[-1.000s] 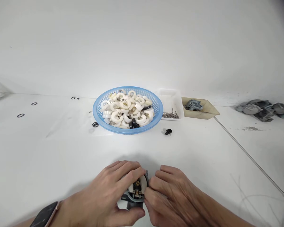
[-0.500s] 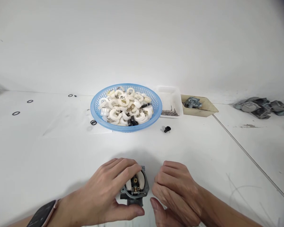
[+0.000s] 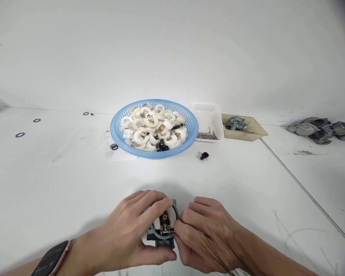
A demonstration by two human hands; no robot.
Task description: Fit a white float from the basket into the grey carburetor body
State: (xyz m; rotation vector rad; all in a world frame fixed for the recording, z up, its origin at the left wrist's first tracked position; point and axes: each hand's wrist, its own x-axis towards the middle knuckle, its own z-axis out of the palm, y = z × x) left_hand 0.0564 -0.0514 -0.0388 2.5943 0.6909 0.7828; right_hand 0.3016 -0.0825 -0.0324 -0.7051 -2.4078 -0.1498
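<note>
My left hand (image 3: 138, 226) is wrapped round a grey metal carburetor body (image 3: 164, 243), its fingers over the top and the thumb along the near side. Inside the round open bowl side sits a white float (image 3: 171, 217), with a brass part (image 3: 165, 217) between its two lobes. Against the right rim of the carburetor, my right hand (image 3: 207, 234) is closed, thumb and forefinger pinched together beside the float's hinge. Whatever lies between those fingertips is hidden.
A blue basket (image 3: 153, 155) holds many white floats and a few black ones. Beside it stand a white tray (image 3: 208, 109) of thin metal pins and a yellowish bin (image 3: 254, 130) with a carburetor. A black fitting (image 3: 204, 156), rubber rings (image 3: 114, 147) and grey castings (image 3: 310, 129) lie around.
My right hand has moved left to the carburetor's right rim, and its thumb has closed against the forefinger. A pin end that stuck out there is now covered. My left hand keeps its hold.
</note>
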